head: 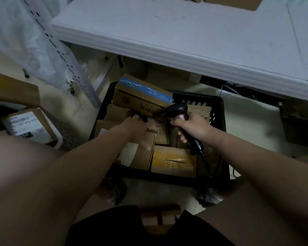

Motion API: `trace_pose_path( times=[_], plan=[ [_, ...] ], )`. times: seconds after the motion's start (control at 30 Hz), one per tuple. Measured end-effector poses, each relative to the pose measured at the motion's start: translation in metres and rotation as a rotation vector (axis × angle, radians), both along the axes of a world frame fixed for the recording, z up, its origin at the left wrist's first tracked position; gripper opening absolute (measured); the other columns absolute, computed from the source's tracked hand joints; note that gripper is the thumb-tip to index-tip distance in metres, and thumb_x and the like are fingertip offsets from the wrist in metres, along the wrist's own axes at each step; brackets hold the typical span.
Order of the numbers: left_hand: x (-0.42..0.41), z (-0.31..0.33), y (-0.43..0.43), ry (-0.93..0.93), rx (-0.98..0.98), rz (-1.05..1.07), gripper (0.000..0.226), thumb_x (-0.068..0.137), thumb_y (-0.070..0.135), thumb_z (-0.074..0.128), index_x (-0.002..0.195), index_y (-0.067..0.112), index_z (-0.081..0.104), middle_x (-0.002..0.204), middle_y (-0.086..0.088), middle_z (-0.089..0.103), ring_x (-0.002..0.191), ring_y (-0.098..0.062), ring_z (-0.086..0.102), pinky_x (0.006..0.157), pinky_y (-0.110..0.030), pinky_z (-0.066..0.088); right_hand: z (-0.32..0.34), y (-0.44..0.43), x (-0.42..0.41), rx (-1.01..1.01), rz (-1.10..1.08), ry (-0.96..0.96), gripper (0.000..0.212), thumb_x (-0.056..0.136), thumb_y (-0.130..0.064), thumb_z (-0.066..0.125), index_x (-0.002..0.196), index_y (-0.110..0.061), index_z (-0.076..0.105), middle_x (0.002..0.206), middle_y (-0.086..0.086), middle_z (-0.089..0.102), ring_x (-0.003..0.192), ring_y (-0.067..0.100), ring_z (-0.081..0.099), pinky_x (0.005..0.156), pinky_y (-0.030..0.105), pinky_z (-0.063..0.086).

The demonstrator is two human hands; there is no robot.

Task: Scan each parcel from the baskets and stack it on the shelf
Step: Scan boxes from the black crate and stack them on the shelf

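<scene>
A black plastic basket (219,110) on the floor holds several brown cardboard parcels. My right hand (192,126) grips a black corded barcode scanner (176,110), its head aimed left over the parcels. My left hand (137,124) reaches down into the basket and touches a small brown parcel (146,148) with a white label; the fingers are blurred and partly hidden. A larger parcel with blue tape (144,93) lies at the basket's far end. A yellow-taped parcel (174,160) sits at the near right. The white shelf (185,36) runs across the top.
To the left, more parcels lie in another basket, one with a white shipping label (27,125). A white perforated shelf post (64,55) slants down beside plastic wrap. The scanner cable (203,157) hangs over the basket's near edge. A small box (160,219) sits by my knees.
</scene>
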State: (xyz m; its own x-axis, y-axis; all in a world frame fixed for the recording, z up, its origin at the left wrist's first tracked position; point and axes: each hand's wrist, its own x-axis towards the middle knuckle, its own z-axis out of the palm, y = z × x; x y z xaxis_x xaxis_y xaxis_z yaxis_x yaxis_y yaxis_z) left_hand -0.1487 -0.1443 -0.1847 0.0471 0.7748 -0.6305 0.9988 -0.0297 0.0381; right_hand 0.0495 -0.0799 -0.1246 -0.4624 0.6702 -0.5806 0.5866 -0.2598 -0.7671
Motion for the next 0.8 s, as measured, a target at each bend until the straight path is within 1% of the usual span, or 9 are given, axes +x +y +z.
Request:
trace_pose_path(
  times=[0.07,0.13,0.23,0.33,0.4,0.5,0.6,0.7,0.8],
  plan=[
    [-0.005,0.000,0.007,-0.073,-0.080,0.055,0.109,0.068,0.072,0.067,0.152,0.033,0.011,0.155,-0.012,0.024,0.136,-0.035,0.023,0.111,-0.045,0.027,0.000,0.004,-0.002,-0.011,-0.012,-0.003,0.025,0.094,-0.020,0.061,0.114,-0.006,0.055,0.064,0.006,0.057,0.047,0.016,0.054,0.043,0.024,0.049],
    [-0.005,0.005,0.006,-0.066,-0.060,-0.006,0.105,0.067,0.074,0.065,0.151,0.029,0.023,0.151,-0.009,0.031,0.131,-0.030,0.030,0.108,-0.041,0.029,0.003,0.006,-0.002,-0.021,-0.015,0.006,0.024,0.093,-0.020,0.062,0.113,-0.008,0.055,0.064,0.006,0.057,0.046,0.015,0.053,0.042,0.023,0.048],
    [-0.007,0.022,-0.002,-0.069,0.106,-0.064,0.093,0.066,0.078,0.062,0.140,0.026,0.042,0.133,-0.003,0.046,0.115,-0.022,0.038,0.096,-0.036,0.031,0.010,0.006,-0.002,0.005,-0.011,0.042,0.023,0.093,-0.020,0.062,0.110,-0.006,0.055,0.065,0.007,0.055,0.046,0.015,0.052,0.041,0.023,0.046],
    [-0.012,0.058,-0.004,-0.084,0.274,-0.029,0.085,0.065,0.078,0.063,0.131,0.027,0.050,0.120,0.000,0.050,0.107,-0.019,0.039,0.089,-0.034,0.031,0.024,0.006,-0.003,0.058,-0.031,0.106,0.027,0.092,-0.019,0.064,0.114,-0.006,0.054,0.066,0.008,0.056,0.047,0.016,0.052,0.042,0.024,0.046],
    [-0.016,0.087,-0.002,-0.119,0.405,-0.005,0.082,0.063,0.077,0.064,0.125,0.023,0.055,0.112,0.002,0.051,0.104,-0.018,0.042,0.088,-0.033,0.036,0.041,0.008,-0.002,0.109,-0.063,0.166,0.025,0.091,-0.018,0.065,0.111,-0.006,0.055,0.065,0.010,0.055,0.045,0.017,0.051,0.041,0.024,0.045],
    [-0.011,0.143,0.004,-0.329,0.581,0.167,0.077,0.068,0.067,0.069,0.128,0.020,0.053,0.109,0.006,0.047,0.103,-0.013,0.044,0.085,-0.029,0.038,0.074,0.016,0.007,0.159,-0.131,0.298,0.016,0.091,-0.016,0.065,0.100,-0.006,0.056,0.061,0.010,0.055,0.042,0.016,0.050,0.040,0.024,0.043],
    [-0.001,0.192,0.014,-0.550,0.742,0.393,0.071,0.071,0.060,0.072,0.128,0.024,0.051,0.112,0.011,0.051,0.100,-0.010,0.051,0.082,-0.029,0.044,0.112,0.032,0.022,0.217,-0.256,0.409,0.019,0.090,-0.019,0.065,0.101,-0.007,0.056,0.061,0.008,0.057,0.043,0.016,0.051,0.042,0.025,0.044],
    [0.009,0.216,0.029,-0.657,0.859,0.467,0.070,0.072,0.060,0.071,0.128,0.027,0.046,0.113,0.009,0.052,0.097,-0.011,0.054,0.080,-0.032,0.047,0.147,0.049,0.044,0.344,-0.383,0.499,0.016,0.092,-0.022,0.063,0.096,-0.008,0.057,0.065,0.009,0.057,0.046,0.017,0.054,0.047,0.027,0.047],
    [0.019,0.224,0.044,-0.891,0.953,0.636,0.062,0.078,0.056,0.068,0.127,0.025,0.044,0.108,0.008,0.056,0.093,-0.010,0.060,0.068,-0.026,0.051,0.161,0.063,0.068,0.439,-0.503,0.579,0.017,0.094,-0.026,0.061,0.091,-0.010,0.057,0.071,0.009,0.059,0.052,0.018,0.056,0.052,0.030,0.049]
  ],
)
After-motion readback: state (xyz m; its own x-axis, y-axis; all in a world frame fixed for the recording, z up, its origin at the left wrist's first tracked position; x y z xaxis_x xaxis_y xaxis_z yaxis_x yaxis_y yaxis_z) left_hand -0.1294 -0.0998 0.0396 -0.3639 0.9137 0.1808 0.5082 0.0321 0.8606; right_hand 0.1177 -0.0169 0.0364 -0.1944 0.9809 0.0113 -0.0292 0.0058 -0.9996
